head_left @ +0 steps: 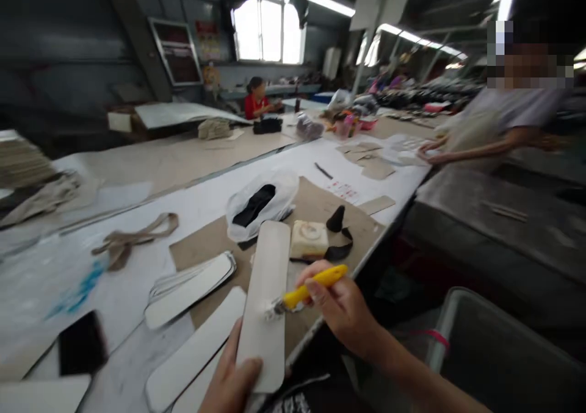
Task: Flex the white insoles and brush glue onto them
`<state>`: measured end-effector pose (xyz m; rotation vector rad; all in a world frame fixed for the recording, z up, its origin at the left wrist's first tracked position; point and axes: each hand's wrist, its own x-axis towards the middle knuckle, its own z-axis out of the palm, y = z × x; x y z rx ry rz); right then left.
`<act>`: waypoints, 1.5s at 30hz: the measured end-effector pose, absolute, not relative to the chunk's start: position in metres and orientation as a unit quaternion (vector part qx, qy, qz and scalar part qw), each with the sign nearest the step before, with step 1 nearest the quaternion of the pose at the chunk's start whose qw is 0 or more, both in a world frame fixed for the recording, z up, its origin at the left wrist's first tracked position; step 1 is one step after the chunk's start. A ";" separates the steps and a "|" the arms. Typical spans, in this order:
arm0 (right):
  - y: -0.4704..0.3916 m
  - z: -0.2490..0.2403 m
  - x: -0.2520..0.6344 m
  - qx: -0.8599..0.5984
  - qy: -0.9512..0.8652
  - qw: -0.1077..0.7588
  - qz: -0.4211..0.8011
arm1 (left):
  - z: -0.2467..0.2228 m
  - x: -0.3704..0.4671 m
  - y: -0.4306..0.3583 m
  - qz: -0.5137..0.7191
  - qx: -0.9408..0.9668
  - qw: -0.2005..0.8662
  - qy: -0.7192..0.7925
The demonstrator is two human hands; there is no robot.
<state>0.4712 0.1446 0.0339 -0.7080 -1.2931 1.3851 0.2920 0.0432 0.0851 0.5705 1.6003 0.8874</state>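
Note:
My right hand [341,306] grips a brush with a yellow handle [315,285]. Its whitish, smeared head [276,308] rests on the face of a long white board with rounded corners [268,260]. At the lower left edge of that board, my left hand [233,370] holds it, thumb on top and fingers at the side. A stack of similar white boards [190,291] lies to the left, and more boards [196,346] lie just beside my left hand. Beyond the brush sits a cream-coloured square block or container [309,239] with a round mark on top.
A white plastic bag [284,202] with black pieces lies on brown card. A black strap [341,248], a beige strap [137,236] and a dark phone-like slab [82,346] lie about. Another person [499,120] stands at the table's right edge; someone in red [257,102] sits farther back.

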 end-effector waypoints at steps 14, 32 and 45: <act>0.187 -0.022 0.441 -0.339 -0.641 0.603 0.333 | 0.065 0.279 0.002 0.414 0.152 0.604 0.664; 0.143 -0.072 0.394 -0.409 -0.711 0.327 0.471 | 0.105 0.190 -0.103 0.425 0.094 0.410 0.802; 0.095 -0.075 0.349 -0.474 -0.636 0.255 0.553 | 0.073 0.140 -0.058 0.292 0.230 0.570 0.733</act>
